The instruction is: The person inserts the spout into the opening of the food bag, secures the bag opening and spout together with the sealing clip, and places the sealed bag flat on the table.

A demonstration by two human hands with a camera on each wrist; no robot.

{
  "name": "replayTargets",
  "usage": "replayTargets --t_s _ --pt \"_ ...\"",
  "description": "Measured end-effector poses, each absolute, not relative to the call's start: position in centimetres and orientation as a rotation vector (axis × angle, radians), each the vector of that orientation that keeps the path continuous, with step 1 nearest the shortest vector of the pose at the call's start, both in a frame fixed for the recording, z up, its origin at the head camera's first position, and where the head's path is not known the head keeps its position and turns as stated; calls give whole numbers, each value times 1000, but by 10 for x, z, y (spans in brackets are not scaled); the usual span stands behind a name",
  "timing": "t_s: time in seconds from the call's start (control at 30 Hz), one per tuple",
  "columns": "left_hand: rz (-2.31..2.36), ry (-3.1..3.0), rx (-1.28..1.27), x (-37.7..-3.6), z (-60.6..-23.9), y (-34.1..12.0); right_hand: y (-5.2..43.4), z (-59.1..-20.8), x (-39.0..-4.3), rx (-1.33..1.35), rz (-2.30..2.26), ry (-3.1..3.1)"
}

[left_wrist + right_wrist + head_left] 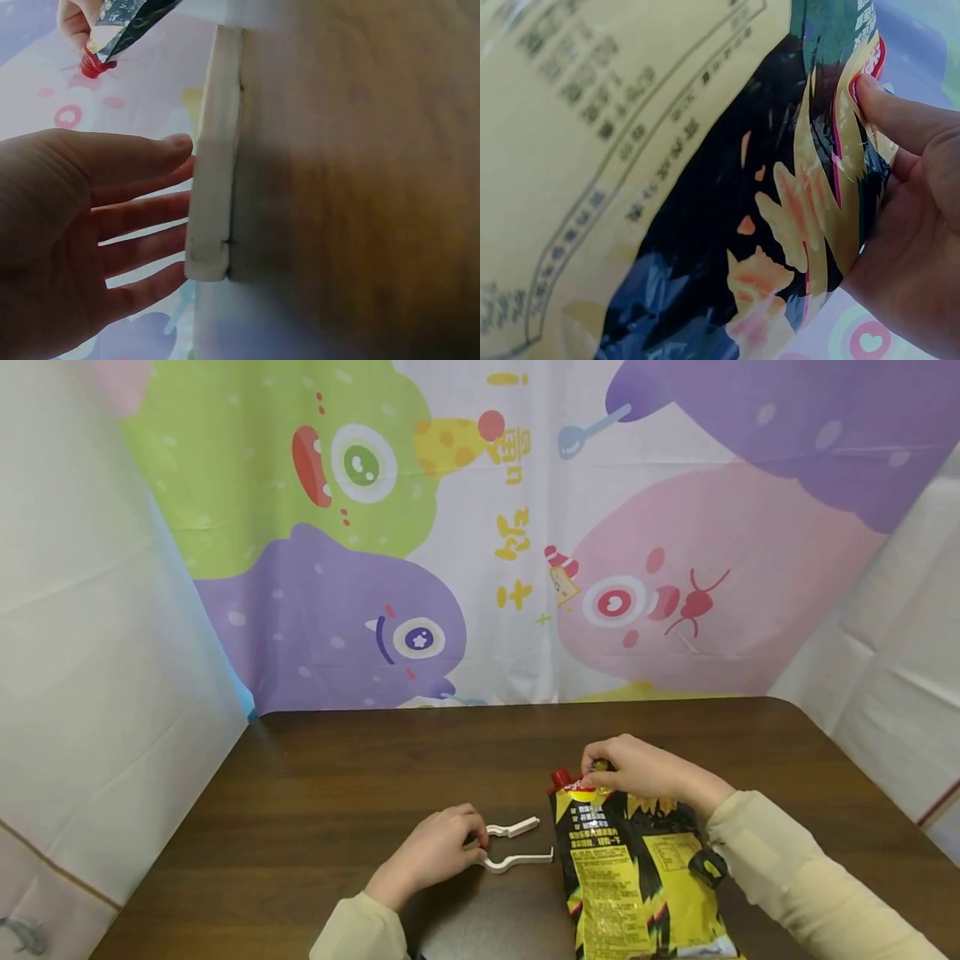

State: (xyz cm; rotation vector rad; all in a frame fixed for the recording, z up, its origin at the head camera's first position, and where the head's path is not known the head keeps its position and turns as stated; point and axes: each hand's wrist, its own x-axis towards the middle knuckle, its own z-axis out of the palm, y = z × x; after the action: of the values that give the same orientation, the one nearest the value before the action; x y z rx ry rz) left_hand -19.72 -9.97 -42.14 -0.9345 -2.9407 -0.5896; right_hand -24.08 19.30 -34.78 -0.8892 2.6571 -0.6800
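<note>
In the head view my left hand [442, 845] is low over the table, around the near end of a white plastic bag clip [517, 861] whose two arms are spread apart. The left wrist view shows the straight fingers [146, 217] reaching behind the clip, with the thumb tip just at its edge. My right hand [641, 767] pinches the top edge of a black and yellow printed snack bag [611, 881] between thumb and fingers. A red cap-like piece [560, 778] sticks up at the bag's top left corner. Printed pieces of food show on the bag in the right wrist view.
The dark wood table [300, 827] runs back to a curtain [480, 635] printed with cartoon monsters. White cloth [97, 610] hangs at the left, and more at the right. A black wrist camera [707, 867] sits by the right sleeve, over the bag.
</note>
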Motion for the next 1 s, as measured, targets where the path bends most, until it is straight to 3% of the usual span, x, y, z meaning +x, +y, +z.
replayTargets --t_s 1.0 --pt "-435 -2922 -787 -201 -426 -109 193 -348 -240 -899 -663 2659"
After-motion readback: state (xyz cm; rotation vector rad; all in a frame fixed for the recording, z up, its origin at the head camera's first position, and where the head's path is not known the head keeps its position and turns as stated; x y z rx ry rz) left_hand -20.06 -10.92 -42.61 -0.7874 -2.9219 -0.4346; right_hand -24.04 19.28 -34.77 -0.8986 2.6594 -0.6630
